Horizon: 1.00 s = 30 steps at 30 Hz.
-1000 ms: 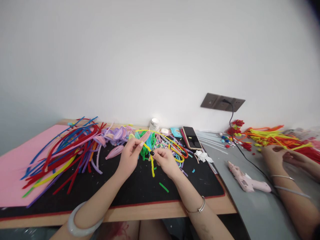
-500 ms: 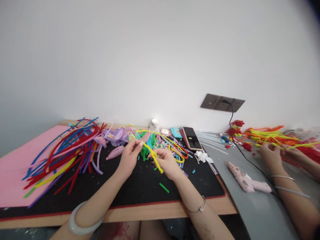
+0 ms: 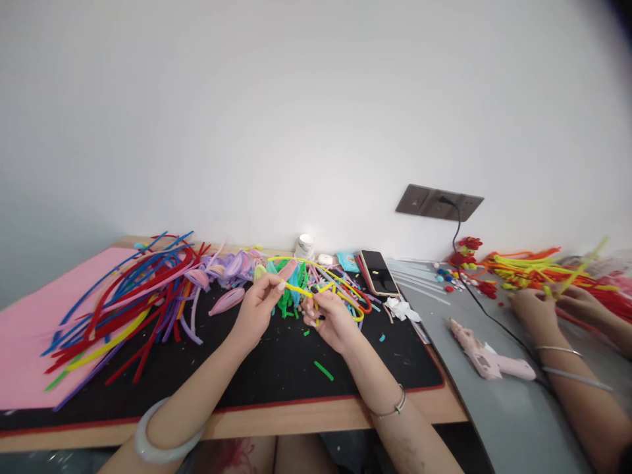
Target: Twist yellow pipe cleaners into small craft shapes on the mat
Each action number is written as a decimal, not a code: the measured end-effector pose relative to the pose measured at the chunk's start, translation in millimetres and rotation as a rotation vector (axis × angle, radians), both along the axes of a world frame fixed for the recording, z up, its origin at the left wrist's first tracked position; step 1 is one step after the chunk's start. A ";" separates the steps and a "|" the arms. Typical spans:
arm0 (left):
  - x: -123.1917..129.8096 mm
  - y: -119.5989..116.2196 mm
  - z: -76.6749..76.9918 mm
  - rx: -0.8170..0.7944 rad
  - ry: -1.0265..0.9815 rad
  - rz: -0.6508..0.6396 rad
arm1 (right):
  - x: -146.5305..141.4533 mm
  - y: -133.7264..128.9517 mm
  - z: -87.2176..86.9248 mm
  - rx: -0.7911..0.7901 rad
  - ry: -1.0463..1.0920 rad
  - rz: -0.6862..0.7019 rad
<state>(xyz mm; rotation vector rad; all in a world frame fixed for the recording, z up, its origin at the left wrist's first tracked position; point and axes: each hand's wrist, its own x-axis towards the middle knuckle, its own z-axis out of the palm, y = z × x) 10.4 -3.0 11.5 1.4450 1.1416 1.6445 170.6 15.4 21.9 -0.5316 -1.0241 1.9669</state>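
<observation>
Okay, both hands busy: my left hand [image 3: 261,303] pinches a yellow fuzzy stem [image 3: 299,290] between thumb and fingers, and my right hand [image 3: 332,317] grips it further along, fingers curled. Stem sits over the black mat [image 3: 276,368], roughly straight between my hands, bent end poking up by the right. A pale pink fuzzy loop [image 3: 286,268] shows just past my left fingertips; can't tell if I'm holding it.

Writing: paper cup [image 3: 306,247] by the wall has a printed mark, too small to read; blue packet [image 3: 348,262] beside it, print unreadable too. Phone [image 3: 378,271] is a flat dark-glass slab with a small light patch on screen, nothing legible. White case [image 3: 324,259], smooth and rounded, between cup and packet.

Textures: mat is matte with red edging, on a wood-grain table [image 3: 276,420]. Left, long plush stems [image 3: 123,283] in red, blue, purple and yellow fan partly over a smooth pink sheet [image 3: 29,355]. Lilac loops [image 3: 237,264], soft, petal-shaped, next to them. Short straight green offcut [image 3: 324,370] near my right wrist. Crumpled white tissue [image 3: 402,309] below the phone. Pink glue gun [image 3: 494,359], glossy plastic, lies on the grey surface at right, near a co-worker's hands [image 3: 536,306] holding another yellow strip [image 3: 582,266].
</observation>
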 end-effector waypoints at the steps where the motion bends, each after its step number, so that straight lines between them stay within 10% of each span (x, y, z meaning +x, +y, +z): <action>1: -0.7 -0.9 1.3 0.021 0.026 -0.016 | 0.6 1.0 -0.8 -0.040 0.010 0.024; 7: -6.8 -8.6 11.8 0.097 0.196 -0.013 | 1.1 2.6 -6.4 -0.128 -0.164 0.191; 13: -10.3 -5.2 11.4 -0.202 -0.105 -0.231 | 5.9 1.7 -2.1 0.571 -0.633 -0.340; 19: -13.2 -3.7 8.6 -0.486 -0.348 -0.385 | 11.9 0.3 6.8 1.168 -0.881 -0.335; 30: -10.8 -1.3 13.0 -0.545 -0.186 -0.208 | 16.7 3.0 7.6 1.308 -0.998 -0.370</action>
